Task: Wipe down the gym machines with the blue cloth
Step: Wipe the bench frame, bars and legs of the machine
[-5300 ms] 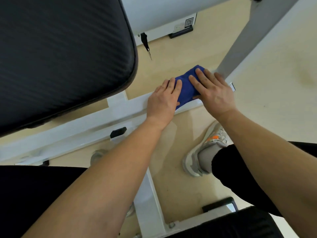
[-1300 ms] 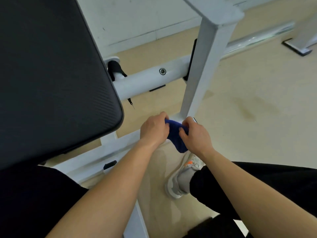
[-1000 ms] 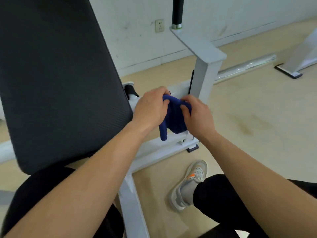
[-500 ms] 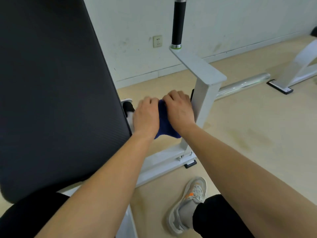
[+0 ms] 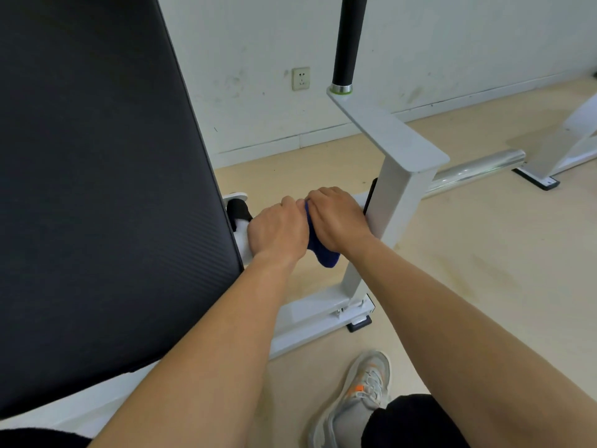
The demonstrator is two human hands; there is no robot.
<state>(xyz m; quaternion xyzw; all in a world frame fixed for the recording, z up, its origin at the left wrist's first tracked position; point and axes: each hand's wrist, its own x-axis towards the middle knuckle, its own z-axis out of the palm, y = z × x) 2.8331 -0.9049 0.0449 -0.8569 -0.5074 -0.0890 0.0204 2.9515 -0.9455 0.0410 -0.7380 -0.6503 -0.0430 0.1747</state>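
One grey sneaker (image 5: 358,399) sits nearest on the floor. Two hands ahead: left hand (image 5: 277,229) and right hand (image 5: 337,218) side by side, both curled over one blue cloth (image 5: 323,250), clamping it round the white crossbar (image 5: 241,239). The black pad (image 5: 97,189) crowds the left and one white post (image 5: 391,202) hems the right. Open floor beyond, with one chrome bar (image 5: 475,166) and one wall socket (image 5: 301,78).

- The large black padded backrest (image 5: 97,189) stands left of the white square-tube steel post (image 5: 392,215).
- The left hand (image 5: 277,231) and right hand (image 5: 336,218) sit side by side on the white crossbar (image 5: 241,242) just left of the post, gripping the blue cloth (image 5: 323,253) between them.
- The black cylindrical handle (image 5: 347,40) rises behind and above the post.
- The grey laced sneaker (image 5: 358,392) rests on the floor before the post.
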